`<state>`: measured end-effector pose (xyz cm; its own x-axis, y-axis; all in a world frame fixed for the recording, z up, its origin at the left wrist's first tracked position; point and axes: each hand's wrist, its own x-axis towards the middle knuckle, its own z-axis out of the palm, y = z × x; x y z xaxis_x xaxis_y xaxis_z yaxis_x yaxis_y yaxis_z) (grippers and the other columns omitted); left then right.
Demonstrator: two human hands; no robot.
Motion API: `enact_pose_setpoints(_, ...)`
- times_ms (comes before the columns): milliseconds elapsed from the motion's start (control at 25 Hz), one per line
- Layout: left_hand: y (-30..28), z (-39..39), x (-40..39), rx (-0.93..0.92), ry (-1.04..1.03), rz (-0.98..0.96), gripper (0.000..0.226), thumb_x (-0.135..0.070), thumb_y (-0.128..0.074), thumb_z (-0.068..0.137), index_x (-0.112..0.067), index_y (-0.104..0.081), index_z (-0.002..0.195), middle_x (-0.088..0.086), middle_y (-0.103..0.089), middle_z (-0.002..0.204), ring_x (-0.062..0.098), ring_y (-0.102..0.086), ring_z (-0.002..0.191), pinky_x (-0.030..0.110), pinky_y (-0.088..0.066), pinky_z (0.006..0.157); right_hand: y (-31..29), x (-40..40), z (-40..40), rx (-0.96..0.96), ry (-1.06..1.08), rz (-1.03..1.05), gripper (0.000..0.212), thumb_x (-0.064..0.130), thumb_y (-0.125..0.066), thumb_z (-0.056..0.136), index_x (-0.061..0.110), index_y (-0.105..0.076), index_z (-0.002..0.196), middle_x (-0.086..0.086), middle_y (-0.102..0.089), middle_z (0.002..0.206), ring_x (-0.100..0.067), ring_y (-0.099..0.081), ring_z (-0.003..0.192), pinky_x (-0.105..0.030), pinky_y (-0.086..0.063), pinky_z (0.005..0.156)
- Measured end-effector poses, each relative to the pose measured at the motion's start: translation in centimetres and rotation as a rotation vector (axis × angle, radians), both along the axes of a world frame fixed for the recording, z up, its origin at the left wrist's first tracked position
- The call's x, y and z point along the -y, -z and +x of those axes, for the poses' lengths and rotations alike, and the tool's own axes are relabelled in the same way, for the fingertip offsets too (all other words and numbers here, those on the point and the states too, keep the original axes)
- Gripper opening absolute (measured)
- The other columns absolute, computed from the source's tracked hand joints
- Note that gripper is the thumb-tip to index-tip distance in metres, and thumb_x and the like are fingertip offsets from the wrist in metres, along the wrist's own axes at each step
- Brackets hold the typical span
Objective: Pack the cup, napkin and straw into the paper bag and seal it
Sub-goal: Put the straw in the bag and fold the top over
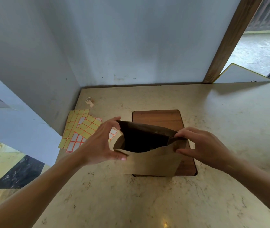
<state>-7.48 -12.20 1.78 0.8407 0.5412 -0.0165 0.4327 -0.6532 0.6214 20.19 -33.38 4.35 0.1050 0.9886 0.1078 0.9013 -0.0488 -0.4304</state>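
A brown paper bag (152, 162) stands upright on the wooden board (160, 118), its mouth open toward me. My left hand (101, 142) pinches the bag's left rim, thumb on the near wall and fingers on the far wall. My right hand (201, 146) grips the right rim at the side fold. The inside of the bag is dark, so I cannot tell what it holds. No cup, napkin or straw shows anywhere on the counter.
Sheets of yellow and white sticker labels (79, 130) lie left of the bag. A small roll of tape (89, 101) sits near the back left corner. The beige stone counter (147, 199) ends at walls behind and to the left.
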Motion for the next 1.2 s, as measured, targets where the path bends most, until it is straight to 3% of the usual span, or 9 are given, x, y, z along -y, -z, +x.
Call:
enact_pose_setpoints(120, 0.0, 0.5, 0.3, 0.068, -0.023, 0.037, 0.062, -0.049, -0.084, 0.062, -0.045, -0.039, 0.105, -0.037, -0.045, 0.122, -0.007, -0.045, 0.11, 0.018, -0.034, 0.088, 0.1, 0.1, -0.3, 0.006, 0.034, 0.032, 0.032, 0.032, -0.072, 0.078, 0.028, -0.063, 0.109, 0.012, -0.067, 0.099, -0.009, -0.062, 0.078, -0.031, -0.056, 0.067)
enact_pose_setpoints(280, -0.2, 0.9, 0.5, 0.157, 0.018, 0.114, 0.034, -0.044, -0.078, 0.073, -0.039, -0.049, 0.089, -0.023, -0.062, 0.105, -0.001, -0.054, 0.101, 0.027, -0.043, 0.081, 0.5, 0.2, -0.3, -0.013, 0.083, 0.005, 0.043, 0.03, -0.074, 0.08, 0.031, -0.051, 0.116, 0.009, -0.068, 0.099, -0.011, -0.064, 0.074, -0.027, -0.056, 0.067)
enact_pose_setpoints(400, -0.1, 1.3, 0.8, 0.169, 0.041, 0.105, 0.026, -0.04, -0.073, 0.082, -0.032, -0.05, 0.094, -0.017, -0.064, 0.091, 0.007, -0.062, 0.084, 0.038, -0.052, 0.072, 0.7, -0.1, -0.3, -0.044, 0.098, -0.036, 0.051, 0.03, -0.068, 0.085, 0.035, -0.042, 0.129, 0.007, -0.067, 0.099, -0.014, -0.066, 0.074, -0.031, -0.058, 0.068)
enact_pose_setpoints(600, 0.7, 1.9, 1.1, 0.171, 0.088, 0.081, 0.013, -0.025, -0.056, 0.095, -0.028, -0.047, 0.104, -0.015, -0.061, 0.086, 0.01, -0.058, 0.075, 0.039, -0.049, 0.066, 1.1, -0.8, -0.8, -0.074, 0.058, -0.033, 0.038, 0.029, -0.051, 0.096, 0.038, -0.045, 0.132, 0.011, -0.061, 0.111, -0.009, -0.061, 0.082, -0.028, -0.055, 0.065)
enact_pose_setpoints(760, 1.0, 2.7, 1.3, 0.142, 0.053, 0.137, 0.015, -0.019, -0.05, 0.098, -0.027, -0.054, 0.11, -0.01, -0.058, 0.099, 0.008, -0.054, 0.083, 0.033, -0.048, 0.067, 2.0, -1.3, -1.2, 0.135, 0.07, -0.021, 0.037, 0.043, -0.037, 0.096, 0.038, -0.049, 0.131, 0.01, -0.05, 0.128, -0.012, -0.051, 0.105, -0.027, -0.05, 0.079)
enact_pose_setpoints(880, 1.5, 2.8, 1.6, 0.072, 0.083, 0.249, 0.02, -0.031, -0.048, 0.099, -0.022, -0.057, 0.114, -0.005, -0.055, 0.108, 0.01, -0.053, 0.084, 0.033, -0.052, 0.067, 2.6, -1.3, -1.5, 0.28, 0.052, -0.101, 0.058, 0.064, -0.023, 0.092, 0.035, -0.047, 0.135, 0.007, -0.048, 0.136, -0.018, -0.045, 0.117, -0.036, -0.044, 0.091)
enact_pose_setpoints(1040, 2.2, 2.6, 1.4, -0.098, 0.159, 0.301, 0.053, -0.066, -0.038, 0.091, -0.023, -0.056, 0.117, -0.005, -0.056, 0.113, 0.011, -0.05, 0.095, 0.03, -0.047, 0.079, 3.5, -1.4, -2.1, 0.373, 0.01, -0.136, 0.058, 0.062, -0.03, 0.09, 0.028, -0.057, 0.129, 0.003, -0.058, 0.125, -0.022, -0.051, 0.112, -0.038, -0.046, 0.089)
enact_pose_setpoints(1200, 2.9, 2.7, 1.7, -0.115, 0.209, 0.431, 0.046, -0.058, -0.041, 0.093, -0.021, -0.061, 0.112, -0.001, -0.062, 0.111, 0.018, -0.053, 0.101, 0.036, -0.045, 0.084, 3.9, -2.0, -2.7, 0.307, 0.013, -0.068, 0.042, 0.05, -0.042, 0.09, 0.026, -0.069, 0.113, 0.003, -0.065, 0.103, -0.02, -0.057, 0.094, -0.037, -0.049, 0.078)
